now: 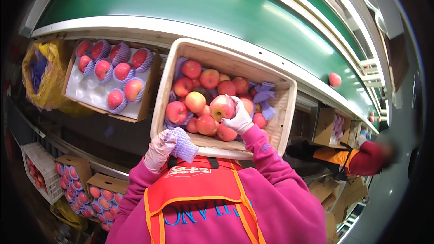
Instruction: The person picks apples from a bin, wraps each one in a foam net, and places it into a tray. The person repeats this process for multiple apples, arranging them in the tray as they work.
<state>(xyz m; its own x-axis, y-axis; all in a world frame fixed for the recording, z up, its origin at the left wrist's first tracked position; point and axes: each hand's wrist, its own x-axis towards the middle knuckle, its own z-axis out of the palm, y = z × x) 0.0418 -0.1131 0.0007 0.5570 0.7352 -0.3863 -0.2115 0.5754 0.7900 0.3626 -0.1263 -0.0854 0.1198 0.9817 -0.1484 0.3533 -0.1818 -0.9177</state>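
My right hand (238, 115), in a white glove, grips a red-and-yellow apple (222, 107) above the other fruit in a pale plastic crate (288, 108). Several loose apples (209, 78) and pieces of purple foam netting (264, 99) lie inside that crate. At its near left corner, my gloved left hand (161, 149) holds a purple foam fruit net (183, 145), which looks to have no apple in it. Left of the crate is a cardboard box (142, 110) with a white moulded tray (84, 86). Netted apples (102, 69) sit in some of its hollows; other hollows are bare.
A green conveyor belt (203, 3) runs behind the crate, carrying an apple (334, 79) at right. A yellow plastic bag (51, 71) stands far left. Packed apple boxes (73, 186) and a white crate (51, 176) are at lower left. Another person (356, 161) works at right.
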